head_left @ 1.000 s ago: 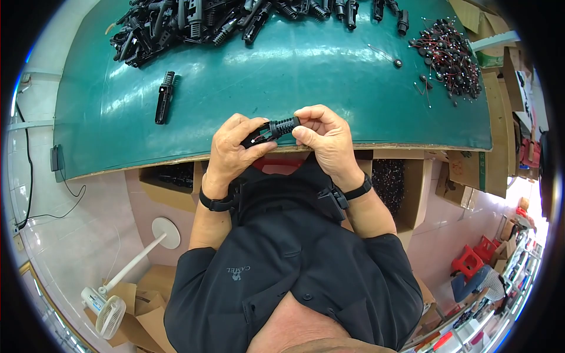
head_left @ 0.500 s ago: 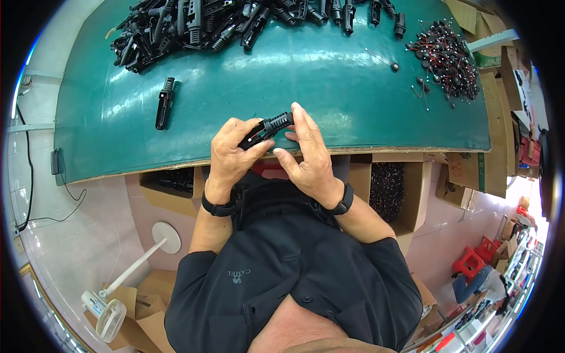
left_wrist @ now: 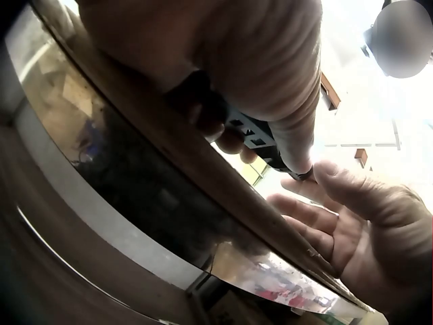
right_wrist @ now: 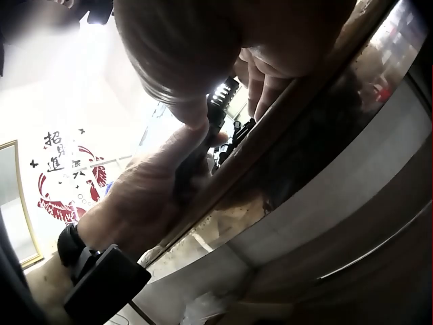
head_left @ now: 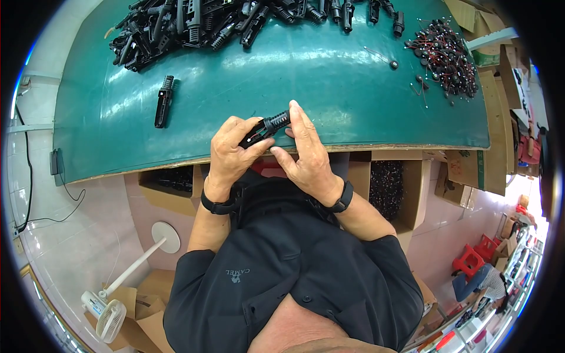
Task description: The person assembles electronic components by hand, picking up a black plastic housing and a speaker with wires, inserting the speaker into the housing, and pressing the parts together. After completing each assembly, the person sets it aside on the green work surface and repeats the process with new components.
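Observation:
My left hand grips a black plastic part with a ribbed, spring-like end, just over the front edge of the green table. Its slotted body lies between thumb and fingers, and the ribbed end points up and right. My right hand has its fingers extended, with the fingertips right at the ribbed end and the thumb held apart below. In the left wrist view, the slotted side of the part shows beneath the left fingers. The right wrist view shows the ribbed end beside the right hand, which hides much else.
A similar black part lies alone on the green table, left of the hands. Many more are heaped in a pile at the back. Small round pieces with red and black wires lie at right. Cardboard boxes stand below the edge.
My right thumb and fingers have let go of the ribbed end, and the fingers have straightened beside it. The left hand keeps its grip, with the ribbed end tipped slightly further up.

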### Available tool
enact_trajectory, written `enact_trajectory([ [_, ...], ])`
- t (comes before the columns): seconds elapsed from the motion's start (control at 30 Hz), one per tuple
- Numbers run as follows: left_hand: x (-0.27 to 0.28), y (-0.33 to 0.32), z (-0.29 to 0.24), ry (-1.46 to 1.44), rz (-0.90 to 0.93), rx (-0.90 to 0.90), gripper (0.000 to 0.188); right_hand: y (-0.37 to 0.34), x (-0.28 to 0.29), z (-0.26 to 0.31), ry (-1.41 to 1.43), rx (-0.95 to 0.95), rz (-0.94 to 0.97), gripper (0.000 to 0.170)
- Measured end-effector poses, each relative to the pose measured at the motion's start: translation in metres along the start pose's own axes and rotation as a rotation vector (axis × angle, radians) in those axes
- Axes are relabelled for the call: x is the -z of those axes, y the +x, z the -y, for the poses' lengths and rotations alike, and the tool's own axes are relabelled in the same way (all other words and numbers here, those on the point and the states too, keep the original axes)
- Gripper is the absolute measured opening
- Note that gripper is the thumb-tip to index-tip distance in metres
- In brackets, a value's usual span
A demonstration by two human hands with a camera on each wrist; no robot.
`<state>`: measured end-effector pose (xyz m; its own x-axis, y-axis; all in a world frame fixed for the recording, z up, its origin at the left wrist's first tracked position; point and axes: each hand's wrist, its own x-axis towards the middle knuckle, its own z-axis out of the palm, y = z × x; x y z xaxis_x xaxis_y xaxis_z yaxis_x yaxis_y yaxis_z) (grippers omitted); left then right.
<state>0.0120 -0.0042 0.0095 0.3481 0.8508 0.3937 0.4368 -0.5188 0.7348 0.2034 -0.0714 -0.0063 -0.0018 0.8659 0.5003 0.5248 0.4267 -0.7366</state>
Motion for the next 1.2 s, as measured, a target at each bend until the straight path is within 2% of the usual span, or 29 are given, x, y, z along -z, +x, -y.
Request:
enact_trajectory([
  [0.2,0.002,0.001,0.001,-0.016,0.019,-0.008,0.043,0.000,0.004,0.001,0.014,0.016,0.008,0.085],
  [0.33,0.004,0.000,0.002,-0.029,0.041,-0.001,0.044,0.000,0.005,0.003,0.123,-0.004,-0.007,0.082],
  [0.43,0.005,0.000,0.004,-0.033,0.047,-0.007,0.044,-0.003,0.005,0.004,0.291,-0.109,0.028,0.084],
  [0.77,0.006,-0.002,0.002,-0.043,0.057,-0.002,0.045,-0.004,0.007,0.006,0.294,-0.124,0.022,0.077],
  [0.87,0.012,0.001,0.000,-0.050,0.133,0.015,0.048,-0.002,0.007,0.007,0.296,-0.127,0.012,0.077],
  [0.97,0.025,0.006,-0.009,-0.045,0.163,0.068,0.047,0.002,0.013,0.011,0.406,-0.263,0.050,0.076],
  [1.0,0.033,0.009,-0.012,-0.037,0.173,0.096,0.047,0.003,0.014,0.010,0.416,-0.255,0.054,0.076],
  [1.03,0.045,0.012,-0.012,-0.020,0.163,0.099,0.047,0.003,0.016,0.009,0.389,-0.252,0.044,0.075],
  [1.13,0.094,0.023,-0.005,0.304,0.204,0.052,0.039,0.003,0.016,0.004,0.357,-0.244,0.024,0.073],
  [1.17,0.107,0.031,-0.007,0.315,0.200,0.061,0.039,0.003,0.016,0.002,0.343,-0.226,0.034,0.070],
  [1.2,0.120,0.044,-0.011,0.452,0.266,-0.005,0.035,0.001,0.015,0.000,0.327,-0.211,0.049,0.068],
])
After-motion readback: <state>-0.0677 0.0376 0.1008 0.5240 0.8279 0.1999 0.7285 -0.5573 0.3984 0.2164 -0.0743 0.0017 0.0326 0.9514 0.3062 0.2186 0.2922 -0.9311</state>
